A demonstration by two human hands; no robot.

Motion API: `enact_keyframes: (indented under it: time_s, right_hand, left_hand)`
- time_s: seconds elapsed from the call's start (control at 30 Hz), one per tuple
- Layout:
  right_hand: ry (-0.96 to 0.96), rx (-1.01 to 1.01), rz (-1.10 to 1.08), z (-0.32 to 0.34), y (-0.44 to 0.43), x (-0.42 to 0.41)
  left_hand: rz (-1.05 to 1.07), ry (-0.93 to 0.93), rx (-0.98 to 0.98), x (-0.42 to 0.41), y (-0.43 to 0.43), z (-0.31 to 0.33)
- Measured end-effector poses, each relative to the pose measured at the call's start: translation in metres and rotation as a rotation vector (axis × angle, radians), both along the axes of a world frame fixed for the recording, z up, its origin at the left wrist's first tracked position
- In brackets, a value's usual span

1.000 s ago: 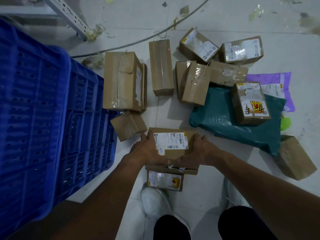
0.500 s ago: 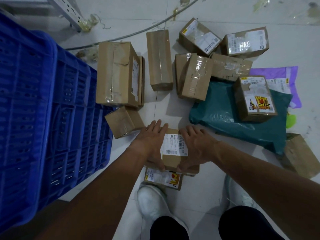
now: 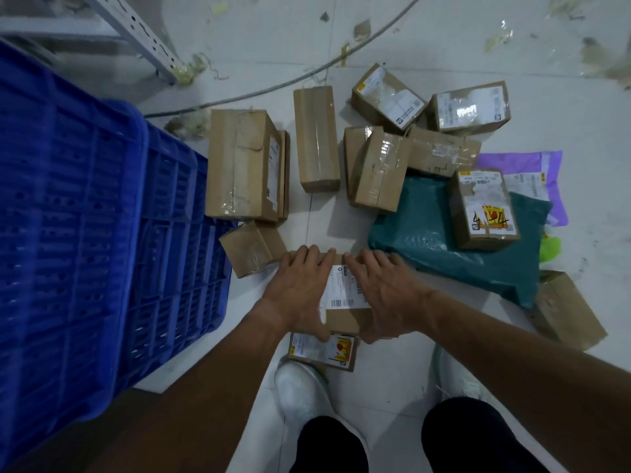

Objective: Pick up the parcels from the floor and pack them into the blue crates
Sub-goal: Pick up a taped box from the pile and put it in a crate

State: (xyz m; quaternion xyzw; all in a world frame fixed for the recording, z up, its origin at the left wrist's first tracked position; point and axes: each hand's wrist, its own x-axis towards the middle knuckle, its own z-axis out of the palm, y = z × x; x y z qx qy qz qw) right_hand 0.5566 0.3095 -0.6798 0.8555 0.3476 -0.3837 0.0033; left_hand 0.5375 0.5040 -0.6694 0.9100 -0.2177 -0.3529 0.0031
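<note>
A brown cardboard parcel with a white label (image 3: 343, 295) lies just in front of my feet. My left hand (image 3: 297, 291) grips its left side, fingers over the far edge and thumb at the near edge. My right hand (image 3: 386, 295) grips the right side the same way. Under its near edge sits a flatter parcel with a yellow-and-red sticker (image 3: 324, 349). Stacked blue crates (image 3: 102, 233) stand at the left. Several more cardboard parcels (image 3: 242, 165) are spread over the floor beyond my hands.
A teal mailer bag (image 3: 450, 247) lies to the right with a labelled box (image 3: 483, 209) on it, and a purple mailer (image 3: 532, 172) behind. A small box (image 3: 251, 249) leans against the crates. A cable (image 3: 273, 88) and a metal shelf leg (image 3: 143, 32) cross the far floor. My white shoes (image 3: 300, 387) are below.
Both hands have slid further over the labelled parcel, fingers now reaching its far edge and thumbs hooked at the near edge. The parcel has turned so its label runs lengthwise.
</note>
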Motion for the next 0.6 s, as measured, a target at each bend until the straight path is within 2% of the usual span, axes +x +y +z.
enact_keyframes:
  time_s: [0.2, 0.6]
  right_hand:
    - [-0.084, 0.026, 0.091, 0.108, -0.009, 0.023]
    - [-0.237, 0.053, 0.266, 0.422, -0.021, 0.035]
  left_hand:
    - [0.087, -0.088, -0.056, 0.007, -0.002, 0.100]
    - [0.328, -0.211, 0.044, -0.020, -0.023, 0.409]
